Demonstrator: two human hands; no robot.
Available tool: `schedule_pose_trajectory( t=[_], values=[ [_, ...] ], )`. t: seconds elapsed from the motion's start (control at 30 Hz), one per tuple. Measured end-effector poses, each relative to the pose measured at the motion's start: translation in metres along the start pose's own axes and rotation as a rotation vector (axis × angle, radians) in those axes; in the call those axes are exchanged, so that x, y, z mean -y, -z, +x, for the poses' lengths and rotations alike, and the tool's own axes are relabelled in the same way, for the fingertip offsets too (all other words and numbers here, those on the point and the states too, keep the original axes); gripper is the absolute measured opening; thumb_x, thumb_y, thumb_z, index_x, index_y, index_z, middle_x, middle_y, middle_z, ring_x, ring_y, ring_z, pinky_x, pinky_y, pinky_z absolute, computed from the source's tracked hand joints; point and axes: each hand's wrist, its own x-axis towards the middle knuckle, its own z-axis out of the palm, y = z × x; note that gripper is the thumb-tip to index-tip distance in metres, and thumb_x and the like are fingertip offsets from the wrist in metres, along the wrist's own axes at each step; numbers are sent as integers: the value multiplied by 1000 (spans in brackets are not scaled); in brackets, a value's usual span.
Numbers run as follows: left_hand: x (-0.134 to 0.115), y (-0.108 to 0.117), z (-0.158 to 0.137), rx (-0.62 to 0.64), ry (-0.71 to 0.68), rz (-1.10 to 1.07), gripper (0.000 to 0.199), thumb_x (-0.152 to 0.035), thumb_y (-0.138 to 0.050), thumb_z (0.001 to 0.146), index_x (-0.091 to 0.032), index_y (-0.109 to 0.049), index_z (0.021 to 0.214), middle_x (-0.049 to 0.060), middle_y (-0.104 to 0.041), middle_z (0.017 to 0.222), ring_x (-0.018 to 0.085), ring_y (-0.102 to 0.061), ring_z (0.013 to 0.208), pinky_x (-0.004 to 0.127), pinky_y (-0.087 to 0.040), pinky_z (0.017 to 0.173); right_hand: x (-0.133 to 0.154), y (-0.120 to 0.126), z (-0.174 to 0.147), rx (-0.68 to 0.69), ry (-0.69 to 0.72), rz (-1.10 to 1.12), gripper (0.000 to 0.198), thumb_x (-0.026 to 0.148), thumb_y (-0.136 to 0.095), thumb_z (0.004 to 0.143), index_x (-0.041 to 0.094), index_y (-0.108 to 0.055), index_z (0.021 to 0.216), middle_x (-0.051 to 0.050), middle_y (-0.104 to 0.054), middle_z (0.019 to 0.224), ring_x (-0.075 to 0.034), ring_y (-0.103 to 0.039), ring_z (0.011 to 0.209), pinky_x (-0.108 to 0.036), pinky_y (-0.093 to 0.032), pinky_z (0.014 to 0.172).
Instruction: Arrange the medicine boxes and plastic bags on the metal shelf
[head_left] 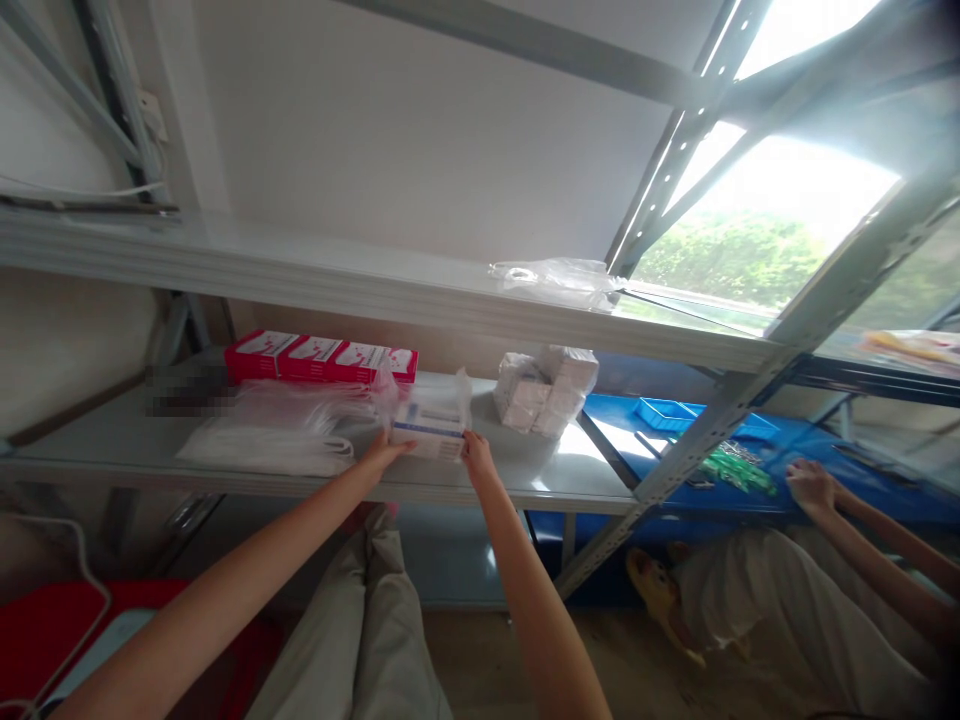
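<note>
Left hand: the left hand [384,452] reaches up to the grey shelf [540,475], fingers stretched flat and pressed against the near left corner of a clear packet [429,420]; whether it grips or only touches, I cannot tell.
Right hand: the right hand [475,450] meets the packet's near right corner, fingertips pinched narrow on the plastic edge.
Packet: a see-through bag with a white, blue-striped card or box inside, lying on the shelf between the two hands, its open top standing up a little behind.
Left of the packet: a pile of flat clear bags [277,430] with white contents, touching or just beside the left hand.
Behind: a row of red and white boxes [319,358] along the back of the shelf, near the pile of bags.
Right of the packet: a bundle of white wrapped packs [546,390], apart from the right hand.
Shelf above: crumpled clear plastic [555,280] lies at its right end.
Far right: another person's hand [810,485] rests on a blue table [825,440], near green items [739,468] and a blue tray [664,412].
Below: the wearer's pale trousers [367,620].
</note>
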Motion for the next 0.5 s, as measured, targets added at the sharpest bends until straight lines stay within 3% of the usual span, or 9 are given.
schedule_pose_trajectory(
  t=[0.13, 0.23, 0.5],
  values=[
    [-7, 6, 4, -19, 110, -13, 53, -27, -82, 56, -21, -61, 104, 8, -69, 112, 27, -60, 111, 33, -48, 85, 4, -3, -2, -8, -24, 33, 24, 45, -52, 62, 22, -49, 59, 4, -46, 49, -13, -46, 52, -24, -37, 49],
    [-11, 10, 8, -1, 150, -38, 51, -29, -81, 56, -20, -61, 102, 6, -69, 111, 25, -61, 108, 29, -47, 80, 5, -3, -4, -15, -32, 60, 22, 43, -52, 60, 21, -50, 60, 3, -49, 52, -13, -47, 53, -23, -37, 49],
    [-13, 13, 12, 5, 213, -6, 53, -35, -80, 57, -23, -62, 105, 6, -67, 116, 27, -56, 115, 31, -44, 83, 5, -5, -4, -31, -12, 86, 23, 39, -53, 58, 19, -57, 67, -1, -59, 61, -14, -55, 59, -24, -41, 52]
  ],
)
